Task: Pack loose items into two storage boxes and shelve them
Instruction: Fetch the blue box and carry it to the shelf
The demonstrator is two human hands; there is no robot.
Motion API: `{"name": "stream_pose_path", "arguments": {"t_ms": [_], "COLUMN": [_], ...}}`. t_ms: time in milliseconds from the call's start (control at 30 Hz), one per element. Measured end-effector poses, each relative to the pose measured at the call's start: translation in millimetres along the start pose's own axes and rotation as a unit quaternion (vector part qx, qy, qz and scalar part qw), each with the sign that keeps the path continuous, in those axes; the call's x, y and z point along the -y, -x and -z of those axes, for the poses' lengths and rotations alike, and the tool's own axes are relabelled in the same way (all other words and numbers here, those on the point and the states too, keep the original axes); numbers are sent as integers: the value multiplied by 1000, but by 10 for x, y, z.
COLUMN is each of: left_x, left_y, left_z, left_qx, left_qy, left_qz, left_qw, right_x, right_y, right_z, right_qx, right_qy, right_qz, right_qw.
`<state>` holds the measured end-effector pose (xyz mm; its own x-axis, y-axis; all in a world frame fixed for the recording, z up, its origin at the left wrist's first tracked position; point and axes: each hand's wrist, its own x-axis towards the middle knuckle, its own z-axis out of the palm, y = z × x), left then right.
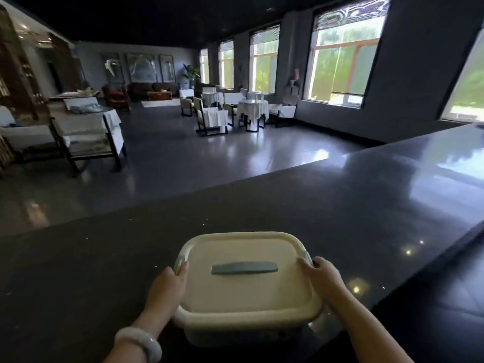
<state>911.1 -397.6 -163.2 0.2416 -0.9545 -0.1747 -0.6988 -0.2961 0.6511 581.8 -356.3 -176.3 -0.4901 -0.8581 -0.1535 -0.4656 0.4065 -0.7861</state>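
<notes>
A cream storage box (246, 292) with its lid on and a grey-blue handle on top sits low in the middle of the view, over the near part of a dark counter (340, 205). My left hand (167, 289) grips its left side at the grey-blue latch, fingers curled over the rim. My right hand (324, 280) grips the right side the same way. A pale bangle is on my left wrist. The box's contents are hidden by the lid. Only one box is in view.
The glossy dark counter runs away to the right, with its edge dropping off at the lower right. Beyond it lies an open grey floor with white-covered tables and chairs (251, 111), an armchair (86, 137) at the left, and tall windows (343, 53) along the right wall.
</notes>
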Motion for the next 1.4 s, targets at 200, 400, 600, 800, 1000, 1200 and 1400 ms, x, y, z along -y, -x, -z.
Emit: {"name": "stream_pose_path", "arguments": {"t_ms": [200, 400, 600, 800, 1000, 1200, 1400], "left_x": [-1070, -2110, -3327, -4584, -5835, -6855, -7846], "left_y": [466, 848, 994, 1073, 1265, 1627, 2065], "left_z": [-1074, -2010, -3050, -4323, -5391, -6495, -7603], "left_qx": [73, 130, 195, 266, 316, 351, 356], "left_qy": [1, 11, -8, 4, -4, -43, -51], "left_qz": [-89, -165, -279, -331, -381, -432, -466], "left_qw": [993, 978, 940, 905, 869, 830, 808], "right_x": [-835, -1569, -2384, -2907, -3405, -4156, -4901], "right_y": [-109, -145, -210, -733, -1210, -1615, -2286], "right_z": [1383, 2547, 3401, 4368, 5240, 5942, 7006], "right_qx": [-113, -199, -266, -341, -416, -448, -466], "right_qy": [-41, -79, -109, -114, -106, -135, -134], "right_qz": [-31, -65, -126, -158, -209, -268, -271], "right_qw": [992, 975, 949, 920, 879, 842, 831]}}
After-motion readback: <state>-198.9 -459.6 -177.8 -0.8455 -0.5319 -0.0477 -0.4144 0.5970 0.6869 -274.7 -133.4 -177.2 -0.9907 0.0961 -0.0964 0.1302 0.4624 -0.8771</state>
